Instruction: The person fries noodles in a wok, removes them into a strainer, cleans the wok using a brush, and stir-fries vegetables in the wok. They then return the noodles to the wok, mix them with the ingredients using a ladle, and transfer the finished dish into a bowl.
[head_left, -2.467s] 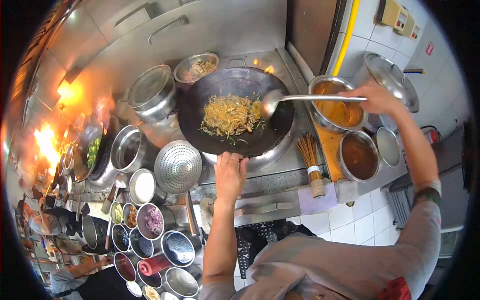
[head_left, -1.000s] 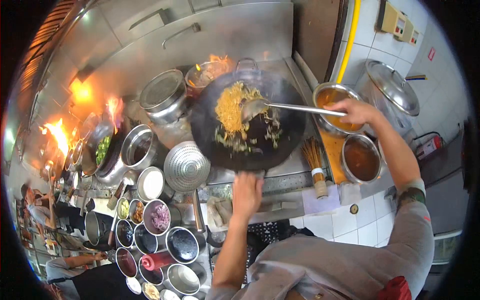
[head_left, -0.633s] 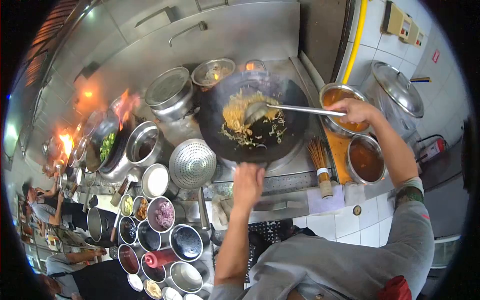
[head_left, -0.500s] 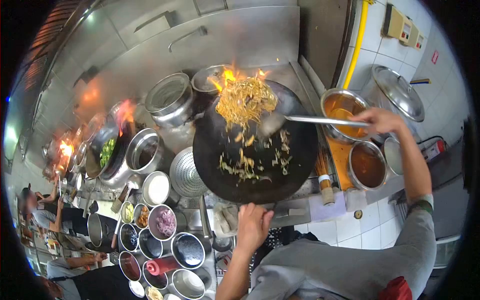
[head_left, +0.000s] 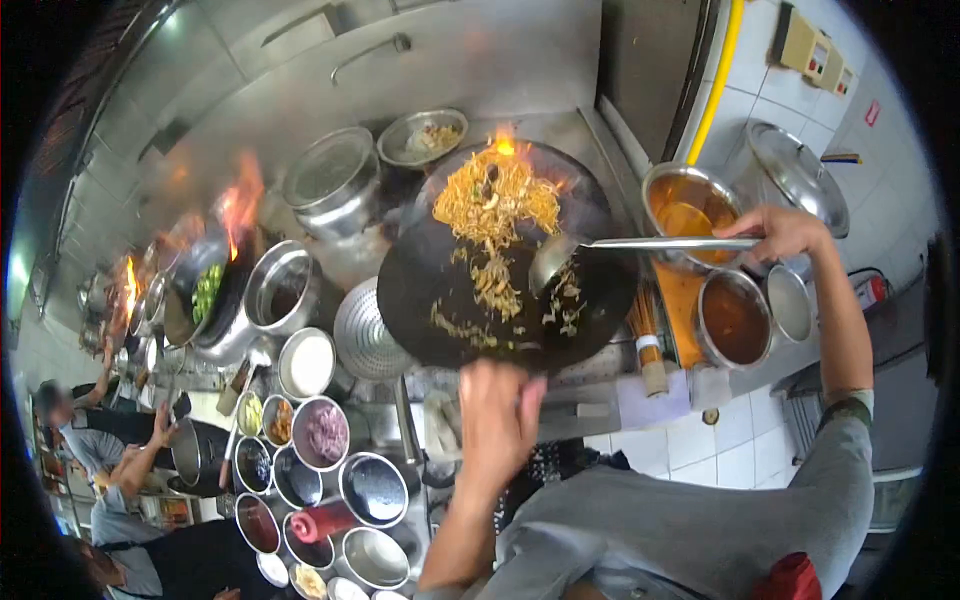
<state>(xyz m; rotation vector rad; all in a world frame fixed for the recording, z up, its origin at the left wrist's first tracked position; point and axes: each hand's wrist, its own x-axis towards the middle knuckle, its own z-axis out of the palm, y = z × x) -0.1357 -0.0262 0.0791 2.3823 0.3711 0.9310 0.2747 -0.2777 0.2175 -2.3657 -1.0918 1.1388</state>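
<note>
My left hand (head_left: 494,412) is closed at the near rim of a large black wok (head_left: 425,290), thumb to the right; what lies under the fingers is hidden. Browned noodles (head_left: 497,200) are heaped at the wok's far side, with a flame (head_left: 505,143) behind them. Bits of vegetables (head_left: 495,290) lie scattered nearer to me. In my right hand (head_left: 785,235) is the long metal handle of a ladle (head_left: 553,262), reaching in from the right. The ladle's bowl hangs in the wok, right of the noodles.
Left of the wok are a perforated skimmer (head_left: 368,328) and several ingredient bowls, one with chopped onion (head_left: 326,434). Pots of orange liquid (head_left: 690,215) and brown sauce (head_left: 735,318) stand right. Another wok (head_left: 208,290) flames farther left, near co-workers (head_left: 115,445).
The wok has shifted slightly left, and my left hand has moved up with its rim. The ladle's bowl is slightly lower and turned. Flames behind the noodles have shrunk.
</note>
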